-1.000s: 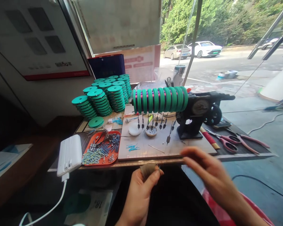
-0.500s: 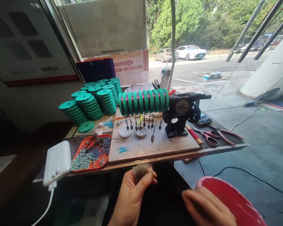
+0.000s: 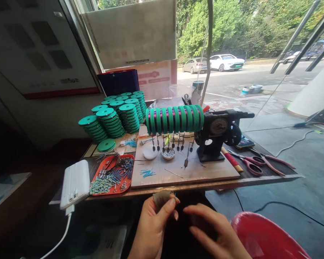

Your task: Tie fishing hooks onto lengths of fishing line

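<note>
Holding: left hand (image 3: 151, 230) grip pinches one brown pad (image 3: 162, 197);
Right hand (image 3: 213, 233): grip open, empty;
Counter (image 3: 275, 175): one orange tray (image 3: 126, 182), one red scissors (image 3: 251, 166)

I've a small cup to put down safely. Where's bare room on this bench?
Bare: the front right corner of the wooden board, between the needle and the winder; a smaller strip along its front edge below the blue pins. Crowded: under the hanging weights, the orange tray, the green spool stacks, around the scissors.
</note>
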A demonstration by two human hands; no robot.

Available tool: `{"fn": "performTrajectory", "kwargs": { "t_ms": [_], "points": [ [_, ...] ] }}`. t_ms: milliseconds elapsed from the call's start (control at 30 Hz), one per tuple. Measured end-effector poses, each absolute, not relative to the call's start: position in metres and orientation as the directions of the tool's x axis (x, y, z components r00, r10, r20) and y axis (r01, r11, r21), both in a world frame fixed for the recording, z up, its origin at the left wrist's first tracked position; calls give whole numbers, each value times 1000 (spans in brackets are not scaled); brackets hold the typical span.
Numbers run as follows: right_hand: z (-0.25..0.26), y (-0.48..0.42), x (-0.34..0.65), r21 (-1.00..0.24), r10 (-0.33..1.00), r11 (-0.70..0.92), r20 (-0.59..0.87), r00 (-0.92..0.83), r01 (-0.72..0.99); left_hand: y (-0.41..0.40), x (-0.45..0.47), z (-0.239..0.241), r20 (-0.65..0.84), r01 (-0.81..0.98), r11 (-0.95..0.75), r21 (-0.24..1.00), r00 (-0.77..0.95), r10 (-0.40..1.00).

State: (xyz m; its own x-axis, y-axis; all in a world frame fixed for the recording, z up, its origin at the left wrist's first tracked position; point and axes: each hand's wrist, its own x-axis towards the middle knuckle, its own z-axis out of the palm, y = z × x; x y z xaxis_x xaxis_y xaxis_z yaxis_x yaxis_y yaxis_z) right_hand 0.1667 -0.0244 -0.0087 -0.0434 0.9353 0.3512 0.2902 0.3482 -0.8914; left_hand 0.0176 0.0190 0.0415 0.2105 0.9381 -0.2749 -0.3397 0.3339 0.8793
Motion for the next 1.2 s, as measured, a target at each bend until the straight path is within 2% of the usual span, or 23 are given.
{"fn": "performTrajectory", "kwargs": {
  "t_ms": [100, 167, 300, 400, 467, 533, 600, 667, 767, 867, 1067, 1200],
  "points": [
    [8, -8, 164, -997, 998, 36, 39, 39, 72, 23, 17, 37, -203, -258, 230, 938, 127, 971],
    [17, 4, 161, -996, 997, -76, -75, 35, 39, 27, 19, 33, -124, -142, 134, 981, 75, 989],
    [25, 18, 158, -991, 998, 6, 15, 68, 134, 34, 23, 31, -9, 24, 7, 1000, 88, 996],
    [25, 19, 160, -997, 997, 4, 11, 81, 80, 36, 24, 35, -36, 9, 34, 999, 206, 978],
    [26, 19, 162, -993, 997, -78, -79, 16, -91, 37, 24, 39, -82, -65, 104, 992, 279, 957],
    [29, 21, 163, -930, 984, -176, -156, -87, -324, 37, 26, 40, -97, -190, 168, 967, 338, 936],
    [30, 22, 161, -832, 977, -207, -151, -147, -515, 35, 29, 39, -99, -350, 242, 905, 379, 920],
    [30, 23, 159, -766, 984, -172, -101, -149, -619, 33, 33, 36, -151, -498, 338, 798, 378, 913],
    [27, 22, 159, -742, 988, -152, -99, -117, -653, 30, 38, 33, -307, -587, 472, 657, 363, 879],
    [25, 21, 164, -749, 985, -168, -152, -80, -641, 27, 40, 32, -393, -579, 543, 609, 375, 840],
    [28, 24, 167, -748, 981, -189, -122, -148, -637, 28, 43, 24, -277, -574, 456, 680, 374, 885],
    [29, 26, 165, -722, 986, -150, -58, -158, -675, 29, 46, 23, -290, -602, 477, 640, 386, 876]
  ]
}}
